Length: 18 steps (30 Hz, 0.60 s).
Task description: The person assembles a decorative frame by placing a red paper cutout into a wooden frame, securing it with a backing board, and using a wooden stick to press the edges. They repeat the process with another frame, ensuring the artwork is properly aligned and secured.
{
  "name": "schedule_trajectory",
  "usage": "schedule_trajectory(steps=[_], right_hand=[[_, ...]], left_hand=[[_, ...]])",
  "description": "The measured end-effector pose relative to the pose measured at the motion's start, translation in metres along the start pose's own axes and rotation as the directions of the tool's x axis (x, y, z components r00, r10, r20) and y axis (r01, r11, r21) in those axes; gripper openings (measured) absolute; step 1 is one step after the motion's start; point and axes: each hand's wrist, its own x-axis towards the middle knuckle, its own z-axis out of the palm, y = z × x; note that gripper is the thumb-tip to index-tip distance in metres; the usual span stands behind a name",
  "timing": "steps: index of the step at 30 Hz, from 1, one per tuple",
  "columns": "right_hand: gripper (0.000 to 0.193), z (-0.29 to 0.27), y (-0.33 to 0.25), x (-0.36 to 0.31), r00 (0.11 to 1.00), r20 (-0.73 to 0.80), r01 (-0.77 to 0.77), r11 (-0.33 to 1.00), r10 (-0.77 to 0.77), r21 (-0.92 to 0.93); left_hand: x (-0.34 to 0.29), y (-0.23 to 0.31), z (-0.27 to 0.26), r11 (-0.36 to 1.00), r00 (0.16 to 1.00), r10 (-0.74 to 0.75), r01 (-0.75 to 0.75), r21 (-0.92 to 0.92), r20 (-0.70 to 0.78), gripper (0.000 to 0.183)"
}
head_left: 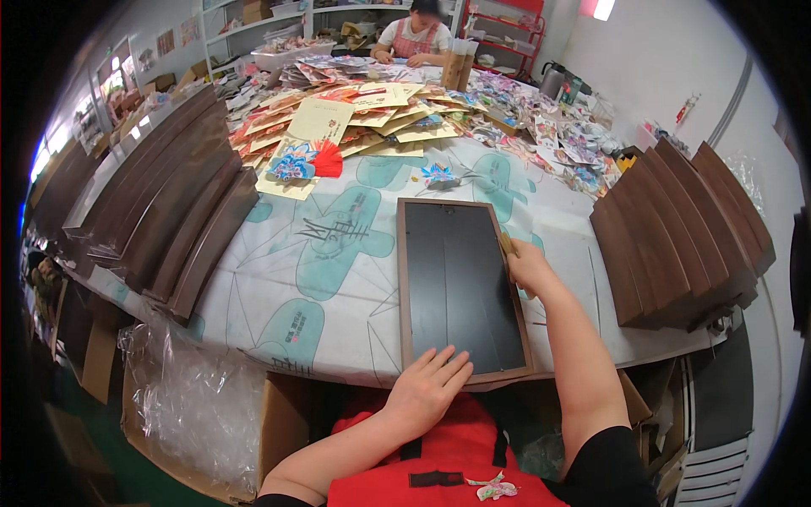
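Note:
A brown picture frame (402,287) lies face down on the covered table in front of me, its black backing board (456,279) facing up. My left hand (431,389) rests flat on the board's near end, fingers stretched out over the frame's lower edge. At the frame's right side, my right hand (528,269) is closed around a small tan tool (506,244) whose tip touches or sits very near the frame's inner edge. Its exact kind is partly hidden by the fingers. Beyond the frame lies a blue paper flower (438,174).
Brown frames stand stacked at left (169,194) and right (667,245). Cream cards (321,122) and colourful paper cutouts (574,144) pile up farther back. A person (414,38) works across the table. Below the left edge sits a cardboard box (283,422) with clear plastic wrap (198,406).

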Motion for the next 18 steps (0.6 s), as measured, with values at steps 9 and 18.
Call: schedule_trajectory(steps=[9,18], right_hand=[[0.026,0.022,-0.009,0.003,0.975,-0.081,0.128,0.817,-0.209,-0.562],[0.055,0.055,-0.043,0.004,0.998,0.036,0.054,0.352,-0.056,-0.934]], left_hand=[[0.001,-0.002,0.000,0.998,1.000,0.014,-0.013,-0.061,0.021,0.033],[0.001,0.000,0.001,0.998,1.000,0.025,-0.025,-0.061,-0.003,0.035]])
